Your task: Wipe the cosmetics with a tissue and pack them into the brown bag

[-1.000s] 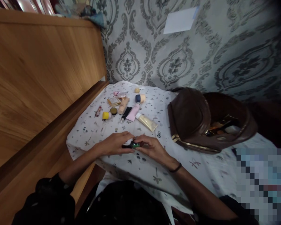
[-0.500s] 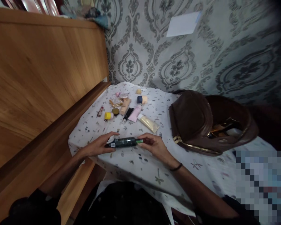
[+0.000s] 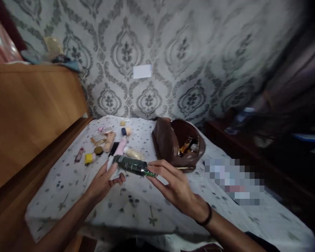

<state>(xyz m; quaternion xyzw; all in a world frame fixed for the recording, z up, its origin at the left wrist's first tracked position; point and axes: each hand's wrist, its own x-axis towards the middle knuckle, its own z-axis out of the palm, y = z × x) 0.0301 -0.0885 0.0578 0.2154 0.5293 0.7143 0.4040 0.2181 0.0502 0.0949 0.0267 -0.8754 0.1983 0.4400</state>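
Note:
A dark green bottle [image 3: 130, 165] is held nearly level above the cloth, its right end tilted slightly down. My right hand [image 3: 174, 185] pinches the bright green part at its right end between thumb and fingers. Around the left end, my left hand [image 3: 102, 182] grips the bottle together with something white, perhaps a cloth or tissue. Just behind the bottle lie a cream tube [image 3: 134, 153], a pink tube [image 3: 120, 146] and a black tube [image 3: 113, 148].
An open brown bag [image 3: 164, 140] with items inside stands behind my right hand. Further left lie a yellow-capped item [image 3: 89, 158], a round dark jar [image 3: 98, 150] and a beige tube [image 3: 110, 141]. A wooden panel [image 3: 34, 119] borders the left side.
The view has swung right and up. The bottle is now lifted closer to the camera, its right end tilted down, with both hands still on it. More white material shows at my left hand.

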